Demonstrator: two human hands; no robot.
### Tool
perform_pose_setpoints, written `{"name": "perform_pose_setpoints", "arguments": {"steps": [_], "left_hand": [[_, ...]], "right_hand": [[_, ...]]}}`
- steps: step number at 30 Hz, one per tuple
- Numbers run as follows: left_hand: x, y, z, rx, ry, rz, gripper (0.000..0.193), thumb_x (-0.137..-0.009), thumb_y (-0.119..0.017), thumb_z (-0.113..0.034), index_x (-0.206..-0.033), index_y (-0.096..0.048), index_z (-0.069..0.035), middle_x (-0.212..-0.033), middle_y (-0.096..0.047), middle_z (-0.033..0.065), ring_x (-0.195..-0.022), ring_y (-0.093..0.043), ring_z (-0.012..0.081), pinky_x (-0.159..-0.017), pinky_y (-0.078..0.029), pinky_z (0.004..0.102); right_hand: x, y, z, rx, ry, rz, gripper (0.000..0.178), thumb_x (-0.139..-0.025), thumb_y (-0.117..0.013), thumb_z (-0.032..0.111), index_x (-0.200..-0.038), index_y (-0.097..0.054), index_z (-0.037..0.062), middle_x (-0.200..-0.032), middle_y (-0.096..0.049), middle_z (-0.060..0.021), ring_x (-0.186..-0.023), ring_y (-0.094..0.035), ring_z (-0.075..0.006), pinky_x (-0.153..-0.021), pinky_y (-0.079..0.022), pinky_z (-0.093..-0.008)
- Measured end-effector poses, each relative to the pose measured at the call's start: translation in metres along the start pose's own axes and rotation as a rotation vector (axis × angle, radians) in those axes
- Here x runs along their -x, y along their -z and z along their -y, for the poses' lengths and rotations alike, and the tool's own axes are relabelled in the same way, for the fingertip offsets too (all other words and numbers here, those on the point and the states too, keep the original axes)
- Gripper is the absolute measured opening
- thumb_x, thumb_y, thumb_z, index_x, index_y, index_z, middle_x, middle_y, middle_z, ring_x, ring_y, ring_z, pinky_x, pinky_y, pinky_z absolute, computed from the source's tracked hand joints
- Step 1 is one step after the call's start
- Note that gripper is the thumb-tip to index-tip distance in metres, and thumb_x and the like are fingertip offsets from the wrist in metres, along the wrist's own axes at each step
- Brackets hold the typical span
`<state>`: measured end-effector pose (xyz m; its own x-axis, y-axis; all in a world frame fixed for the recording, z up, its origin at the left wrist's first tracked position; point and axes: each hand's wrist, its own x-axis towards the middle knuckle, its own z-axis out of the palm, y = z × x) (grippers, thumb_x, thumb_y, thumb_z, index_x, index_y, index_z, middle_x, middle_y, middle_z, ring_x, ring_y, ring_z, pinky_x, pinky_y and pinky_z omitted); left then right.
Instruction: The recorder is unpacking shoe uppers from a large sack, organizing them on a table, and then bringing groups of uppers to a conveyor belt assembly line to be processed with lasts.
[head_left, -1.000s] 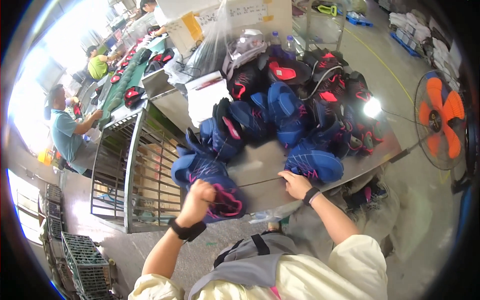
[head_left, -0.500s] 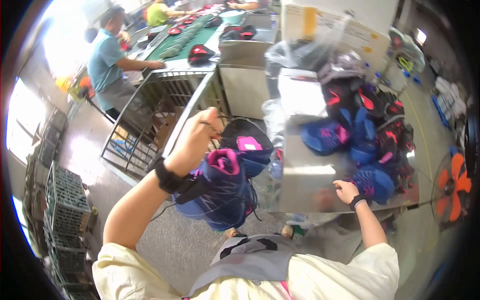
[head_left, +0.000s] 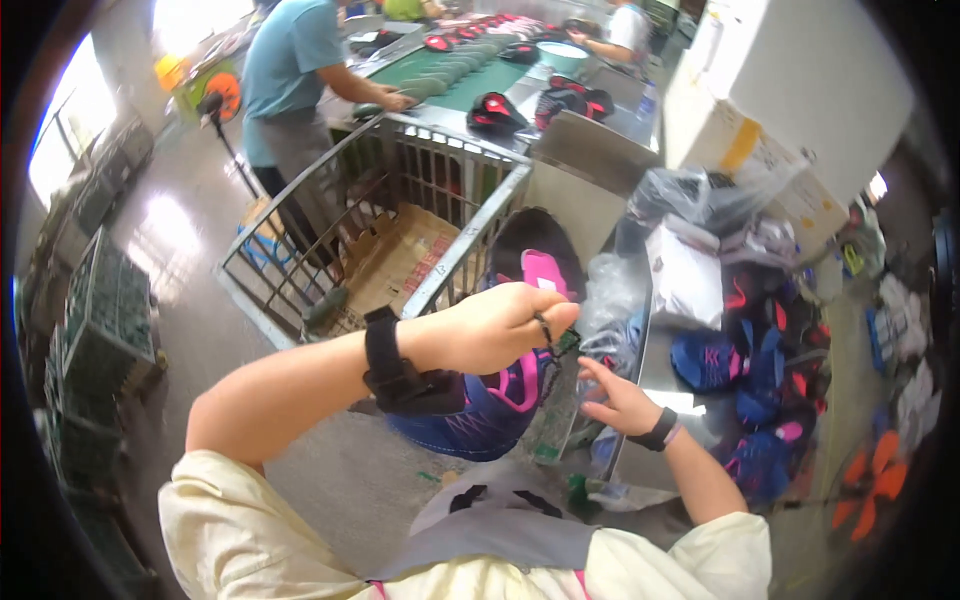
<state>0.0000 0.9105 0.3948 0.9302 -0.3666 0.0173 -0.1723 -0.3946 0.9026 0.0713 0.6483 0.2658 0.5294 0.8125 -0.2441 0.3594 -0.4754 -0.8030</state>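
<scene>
My left hand (head_left: 520, 325) is closed, its fingers curled around a thin black loop I cannot make out. Under that hand and wrist is a dark blue shoe (head_left: 470, 418) with pink trim and pale lacing, partly hidden by my forearm. What supports the shoe does not show. Just beyond stands a dark rounded thing (head_left: 535, 225) with a pink panel (head_left: 543, 272). My right hand (head_left: 625, 405), fingers apart and holding nothing, is near my left fingertips, between the shoe and the metal table (head_left: 640, 462).
Several blue shoes (head_left: 705, 360) and a white box (head_left: 685, 272) lie on the metal table at right. An orange-bladed fan (head_left: 870, 485) stands beyond. Ahead are a barred metal cart (head_left: 480, 225), a green conveyor (head_left: 450, 85) and a co-worker (head_left: 290, 80). Crates (head_left: 105, 320) line the left.
My view has turned left. My left hand has come lower and to the right over the shoe. The right hand has left the table's blue shoes, moved toward the left hand and spread its fingers.
</scene>
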Motion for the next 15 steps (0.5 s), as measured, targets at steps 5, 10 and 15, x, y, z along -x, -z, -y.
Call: {"name": "perform_pose_setpoints", "arguments": {"steps": [5, 10, 15], "left_hand": [[0.007, 0.027, -0.012, -0.093, -0.015, -0.134, 0.037, -0.093, -0.034, -0.031, -0.072, -0.041, -0.002, -0.06, -0.038, 0.0034, -0.059, -0.034, 0.0128, -0.055, -0.035, 0.0298], [0.11, 0.076, -0.068, -0.12, -0.199, -0.551, 0.02, -0.084, -0.049, -0.014, -0.068, -0.043, -0.003, -0.064, -0.041, 0.0007, -0.059, -0.039, 0.0115, -0.052, -0.034, 0.0251], [0.27, 0.087, -0.118, -0.125, 0.02, -0.869, 0.053, -0.088, -0.039, -0.048, -0.055, -0.042, -0.006, -0.054, -0.046, 0.0021, -0.047, -0.04, 0.0115, -0.044, -0.031, 0.0247]], "right_hand": [[-0.053, 0.025, -0.038, 0.264, 0.162, -0.365, 0.065, -0.076, -0.06, 0.02, -0.128, -0.027, -0.0014, -0.123, -0.04, -0.0216, -0.109, -0.044, -0.0335, -0.092, -0.036, -0.0361], [-0.082, 0.016, 0.048, -0.07, 0.249, -0.416, 0.061, -0.078, -0.057, 0.022, -0.127, -0.028, 0.0014, -0.12, -0.043, -0.0182, -0.105, -0.049, -0.027, -0.085, -0.041, -0.0372], [-0.105, -0.053, 0.11, -0.169, 0.398, -0.031, 0.04, -0.078, -0.058, 0.012, -0.114, -0.045, 0.0026, -0.105, -0.053, -0.0126, -0.092, -0.055, -0.0203, -0.072, -0.047, -0.0294]]}}
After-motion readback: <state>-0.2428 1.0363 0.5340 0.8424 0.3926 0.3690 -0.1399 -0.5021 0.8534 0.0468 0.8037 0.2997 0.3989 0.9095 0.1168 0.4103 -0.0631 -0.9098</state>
